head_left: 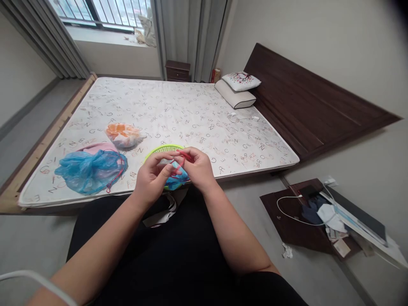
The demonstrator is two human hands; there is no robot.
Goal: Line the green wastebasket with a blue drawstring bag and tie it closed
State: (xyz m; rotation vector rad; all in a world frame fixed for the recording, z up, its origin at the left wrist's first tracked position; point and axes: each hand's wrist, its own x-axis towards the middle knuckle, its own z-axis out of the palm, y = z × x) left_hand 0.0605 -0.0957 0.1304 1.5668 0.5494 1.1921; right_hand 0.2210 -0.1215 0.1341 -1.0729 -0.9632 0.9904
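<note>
Close together in front of my body, both hands hold a thin red cord (178,166). My left hand (150,175) pinches one part of it between thumb and fingers. Gathered strands of the same cord are bunched in the closed fingers of my right hand (200,169). Beneath the hands is a lime-green plastic basket (164,148) at the mattress edge, partly covered by them. Some blue plastic (176,182) shows below the cord; whether it is joined to the cord I cannot tell.
The lettered mattress (178,110) carries a blue plastic bag (86,170) with red cord and pink cloth, and an orange-and-white bag (124,135). Pillows (237,94) lie by the dark headboard (306,102). A cluttered nightstand (277,212) stands at right.
</note>
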